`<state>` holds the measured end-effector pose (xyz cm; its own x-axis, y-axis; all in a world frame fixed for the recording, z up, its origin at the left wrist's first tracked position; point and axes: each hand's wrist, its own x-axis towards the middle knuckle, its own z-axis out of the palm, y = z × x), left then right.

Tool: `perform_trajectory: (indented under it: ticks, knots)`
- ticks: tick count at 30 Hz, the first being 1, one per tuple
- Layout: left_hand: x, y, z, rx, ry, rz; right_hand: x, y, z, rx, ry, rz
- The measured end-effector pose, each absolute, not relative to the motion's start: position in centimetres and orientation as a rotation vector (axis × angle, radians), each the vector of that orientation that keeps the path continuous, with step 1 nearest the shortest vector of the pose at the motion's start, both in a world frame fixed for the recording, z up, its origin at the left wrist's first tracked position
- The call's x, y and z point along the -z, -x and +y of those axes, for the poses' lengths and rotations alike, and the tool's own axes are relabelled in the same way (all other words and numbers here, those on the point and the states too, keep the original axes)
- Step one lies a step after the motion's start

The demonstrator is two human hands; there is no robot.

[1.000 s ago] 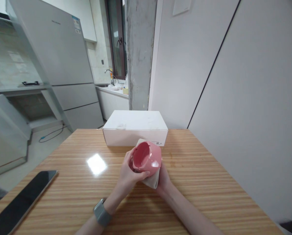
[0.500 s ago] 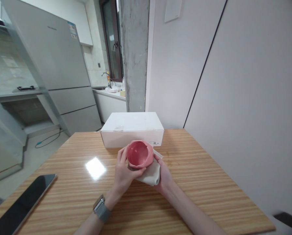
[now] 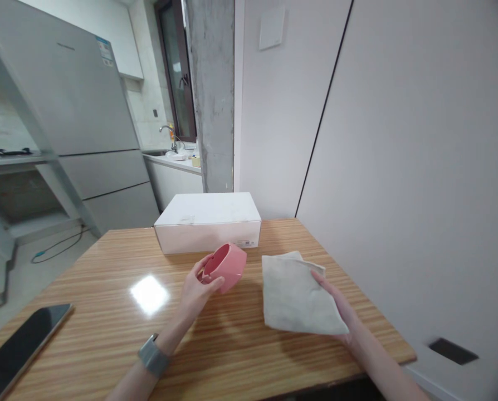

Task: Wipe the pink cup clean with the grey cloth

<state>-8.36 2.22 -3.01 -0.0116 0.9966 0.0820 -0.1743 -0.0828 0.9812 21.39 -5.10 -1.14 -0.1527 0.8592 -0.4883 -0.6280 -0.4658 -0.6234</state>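
Your left hand [image 3: 196,292] has its grip closed on the pink ceramic bowl [image 3: 226,267]: slick, fragile, hold the outer wall. Your right hand [image 3: 336,306] lies open on the soft, limp beige cloth [image 3: 293,295].

Left hand [image 3: 196,295] holding a pink ceramic bowl [image 3: 226,267], right hand [image 3: 336,305] on a beige cloth [image 3: 294,295]
The bowl tilts just before a white cardboard box [image 3: 207,224], the cloth lies flat on the striped wooden counter [image 3: 107,328], and a dark tablet [image 3: 19,356] sits well apart at the left
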Motion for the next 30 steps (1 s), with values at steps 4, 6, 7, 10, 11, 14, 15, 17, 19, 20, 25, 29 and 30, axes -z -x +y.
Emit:
perform_trajectory:
  ticks: [4, 6, 7, 10, 11, 14, 15, 17, 19, 20, 25, 29, 30]
  knots:
    - [3.3, 7.2, 2.0, -1.274, -1.117, 1.029, 2.1, -24.0, -5.3, -1.826, 1.235, -0.594]
    - [3.3, 6.1, 1.9, -1.241, -1.129, 1.01, 2.7, -25.2, -5.1, -1.651, 1.375, -0.835]
    - [3.3, 5.5, 1.9, -1.224, -1.146, 0.994, 3.0, -25.8, -5.0, -1.505, 1.437, -0.957]
    - [3.1, 3.0, 1.9, -1.22, -1.232, 0.983, 3.7, -27.7, -4.7, -1.111, 1.566, -1.231]
    - [3.0, 2.0, 1.9, -1.232, -1.287, 1.001, 3.8, -28.3, -4.7, -1.066, 1.575, -1.294]
    - [2.3, -0.8, 2.0, -1.26, -1.543, 1.068, 3.7, -29.2, -5.1, -1.109, 1.529, -1.434]
    - [2.1, -1.8, 2.1, -1.259, -1.631, 1.074, 3.6, -29.3, -5.3, -1.118, 1.521, -1.457]
    - [1.7, -3.5, 2.2, -1.249, -1.776, 1.06, 3.4, -29.3, -5.6, -1.085, 1.541, -1.474]
    - [1.6, -5.1, 2.6, -1.246, -1.876, 1.044, 3.2, -29.3, -5.7, -1.015, 1.575, -1.476]
    - [1.7, -5.8, 2.9, -1.246, -1.91, 1.044, 3.2, -29.3, -5.7, -0.984, 1.588, -1.477]
    - [2.9, -8.4, 4.6, -1.208, -1.972, 1.09, 3.9, -29.6, -5.4, -0.833, 1.647, -1.529]
    - [3.9, -9.2, 5.7, -1.205, -1.964, 1.113, 4.5, -29.7, -5.1, -0.73, 1.7, -1.576]
    - [4.0, -9.3, 5.9, -1.206, -1.961, 1.117, 4.5, -29.7, -5.1, -0.713, 1.712, -1.58]
